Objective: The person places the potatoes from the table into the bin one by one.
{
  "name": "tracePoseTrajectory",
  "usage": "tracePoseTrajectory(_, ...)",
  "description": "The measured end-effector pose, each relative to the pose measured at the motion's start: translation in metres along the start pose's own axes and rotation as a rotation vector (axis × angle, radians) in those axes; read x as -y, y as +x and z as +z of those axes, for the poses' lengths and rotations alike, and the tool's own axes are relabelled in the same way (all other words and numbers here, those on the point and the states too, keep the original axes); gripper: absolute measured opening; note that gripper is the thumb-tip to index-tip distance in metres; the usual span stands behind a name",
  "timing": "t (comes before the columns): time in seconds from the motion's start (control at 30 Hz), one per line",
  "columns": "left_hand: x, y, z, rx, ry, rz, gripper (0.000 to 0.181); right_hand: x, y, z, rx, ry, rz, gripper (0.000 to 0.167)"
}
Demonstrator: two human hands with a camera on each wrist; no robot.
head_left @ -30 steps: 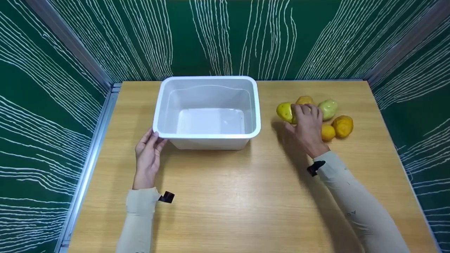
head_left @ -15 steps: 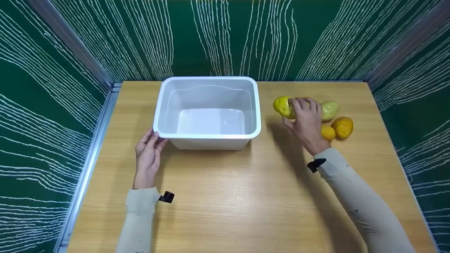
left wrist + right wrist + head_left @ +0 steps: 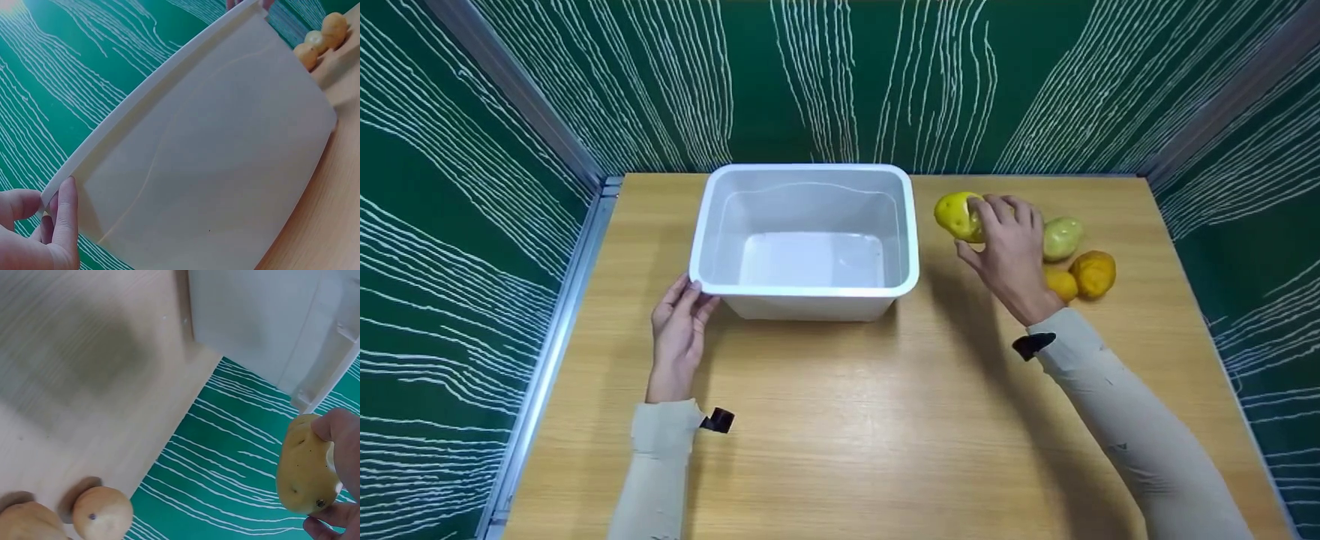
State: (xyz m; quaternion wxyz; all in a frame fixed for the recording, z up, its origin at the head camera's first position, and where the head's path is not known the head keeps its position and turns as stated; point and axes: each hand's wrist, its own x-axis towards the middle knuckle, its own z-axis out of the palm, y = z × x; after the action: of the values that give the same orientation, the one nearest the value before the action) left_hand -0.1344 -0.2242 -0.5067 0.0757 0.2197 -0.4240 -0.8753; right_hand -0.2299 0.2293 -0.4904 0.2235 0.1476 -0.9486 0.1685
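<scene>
A white rectangular bin [image 3: 804, 291] stands at the table's back, left of centre, with nothing inside. The left hand [image 3: 676, 337] pinches its front left rim corner; in the left wrist view, thumb and fingers [image 3: 66, 214] grip the rim of the bin [image 3: 191, 135]. The right hand [image 3: 1011, 255] holds a yellow potato-like item [image 3: 958, 215] above the table, right of the bin. In the right wrist view, the fingers of the right hand [image 3: 346, 467] close round the yellow item [image 3: 306, 467], which has dark spots.
Beside the right hand on the table lie a pale green item [image 3: 1063, 238], an orange-yellow one [image 3: 1094, 273] and a smaller one [image 3: 1060, 285]. Green walls with white lines [image 3: 885, 82] stand behind and at both sides of the wooden table [image 3: 840, 420].
The right hand has lifted the yellow item off the table and moved it slightly back and left. The left hand has stayed at the bin's corner.
</scene>
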Motion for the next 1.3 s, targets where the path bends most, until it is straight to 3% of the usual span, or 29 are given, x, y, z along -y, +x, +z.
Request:
tracePoseTrajectory(0.27, 0.001, 0.0, 0.0, -0.001, -0.001, 0.013, 0.049, 0.007, 0.006, -0.005, -0.055, 0.005, -0.052, 0.057)
tracePoseTrajectory(0.73, 0.0, 0.0, 0.001, -0.01, 0.007, 0.004, 0.05, 0.024, 0.017, -0.014, -0.045, 0.041, -0.052, 0.059)
tracePoseTrajectory(1.3, 0.0, 0.0, 0.0, 0.004, 0.009, -0.003, 0.05, 0.042, 0.03, -0.018, -0.067, 0.051, -0.122, 0.058)
